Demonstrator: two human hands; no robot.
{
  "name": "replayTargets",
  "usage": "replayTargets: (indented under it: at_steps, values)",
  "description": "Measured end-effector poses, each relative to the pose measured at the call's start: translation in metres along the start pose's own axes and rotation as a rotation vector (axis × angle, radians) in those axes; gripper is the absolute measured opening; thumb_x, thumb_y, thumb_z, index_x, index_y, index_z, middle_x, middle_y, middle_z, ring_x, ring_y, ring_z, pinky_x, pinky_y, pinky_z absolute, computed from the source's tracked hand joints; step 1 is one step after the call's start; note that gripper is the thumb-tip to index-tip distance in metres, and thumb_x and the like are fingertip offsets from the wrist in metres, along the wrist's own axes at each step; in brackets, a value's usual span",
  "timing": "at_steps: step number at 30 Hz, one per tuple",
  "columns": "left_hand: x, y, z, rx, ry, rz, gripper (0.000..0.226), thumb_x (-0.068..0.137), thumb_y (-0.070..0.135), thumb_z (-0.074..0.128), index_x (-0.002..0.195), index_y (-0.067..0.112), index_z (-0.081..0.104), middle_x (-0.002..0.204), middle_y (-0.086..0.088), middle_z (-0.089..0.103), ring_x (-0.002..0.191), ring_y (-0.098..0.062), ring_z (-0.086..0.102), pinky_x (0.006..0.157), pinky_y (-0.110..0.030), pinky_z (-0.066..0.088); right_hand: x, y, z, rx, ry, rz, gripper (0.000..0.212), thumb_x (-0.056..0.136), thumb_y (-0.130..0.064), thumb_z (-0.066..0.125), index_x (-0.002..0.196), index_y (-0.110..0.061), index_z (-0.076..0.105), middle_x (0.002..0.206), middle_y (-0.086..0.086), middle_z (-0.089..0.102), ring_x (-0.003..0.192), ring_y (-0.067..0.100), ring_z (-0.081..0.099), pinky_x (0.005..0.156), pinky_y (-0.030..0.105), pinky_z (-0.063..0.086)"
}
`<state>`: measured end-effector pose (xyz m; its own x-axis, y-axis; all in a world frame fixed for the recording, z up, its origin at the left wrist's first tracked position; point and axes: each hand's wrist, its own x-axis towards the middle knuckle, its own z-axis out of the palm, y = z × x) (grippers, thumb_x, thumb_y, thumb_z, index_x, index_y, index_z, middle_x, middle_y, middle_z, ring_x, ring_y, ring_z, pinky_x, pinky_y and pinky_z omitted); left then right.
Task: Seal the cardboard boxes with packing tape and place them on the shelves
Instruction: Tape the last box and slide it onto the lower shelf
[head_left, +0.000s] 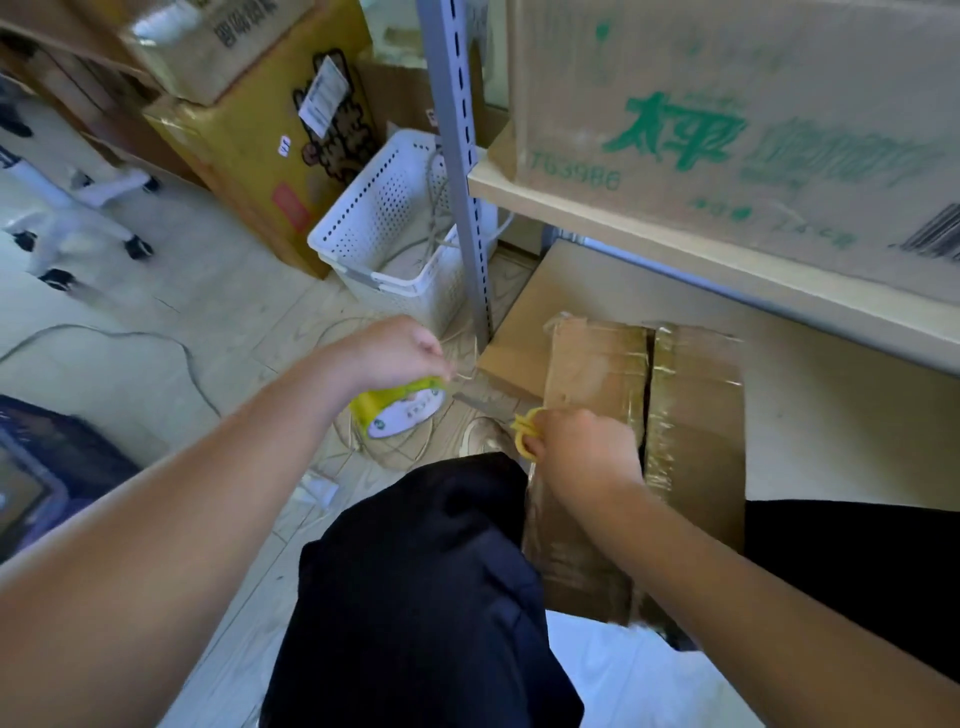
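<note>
Scissors (511, 415), one yellow-handled pair, sit gripped in the right hand (584, 457) at the box's (691, 415) near-left corner. Left hand (387, 353) clutches one tape roll (397, 408) beside it. One box, two flaps closed.

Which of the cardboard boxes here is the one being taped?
The small worn box in front of the person, under the right hand holding yellow-handled scissors. Shiny tape covers its flaps; the green-printed box and yellow box sit untouched.
</note>
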<state>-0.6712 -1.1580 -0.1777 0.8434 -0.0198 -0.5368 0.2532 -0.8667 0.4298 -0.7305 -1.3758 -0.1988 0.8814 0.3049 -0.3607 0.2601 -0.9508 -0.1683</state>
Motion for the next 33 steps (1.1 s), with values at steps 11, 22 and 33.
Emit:
replayTargets:
  at_steps: [11, 22, 33]
  values:
    - [-0.067, 0.023, -0.02, -0.602, 0.324, -0.059, 0.013, 0.079, 0.04, 0.075, 0.084, 0.029, 0.078, 0.089, 0.01, 0.074, 0.092, -0.014, 0.067, 0.082, -0.027, 0.051, 0.027, -0.013, 0.004, -0.19, -0.27, -0.153, 0.017, 0.093, -0.005, 0.057, 0.107, -0.006, 0.067, 0.094, 0.005, 0.064, 0.091, 0.027, 0.065, 0.068, 0.032, 0.046]
    - [-0.184, 0.184, -0.07, -0.852, 0.336, 0.501, 0.018, 0.095, 0.019, 0.06, 0.092, 0.023, 0.077, 0.1, 0.008, 0.075, 0.096, -0.012, 0.069, 0.089, -0.034, 0.049, -0.144, 0.122, -0.202, -0.091, 0.829, -0.126, 0.021, 0.089, -0.039, 0.057, 0.109, -0.038, 0.061, 0.086, -0.007, 0.073, 0.068, 0.019, 0.069, 0.053, 0.032, 0.056]
    - [-0.249, 0.415, -0.092, -0.883, 0.29, 0.839, 0.015, 0.097, 0.026, 0.06, 0.097, 0.024, 0.075, 0.094, 0.008, 0.074, 0.084, -0.011, 0.068, 0.07, -0.026, 0.049, -0.252, 0.273, -0.42, 0.276, 1.117, 0.395, 0.018, 0.084, -0.025, 0.077, 0.1, -0.016, 0.079, 0.092, 0.005, 0.075, 0.085, 0.024, 0.066, 0.07, 0.025, 0.043]
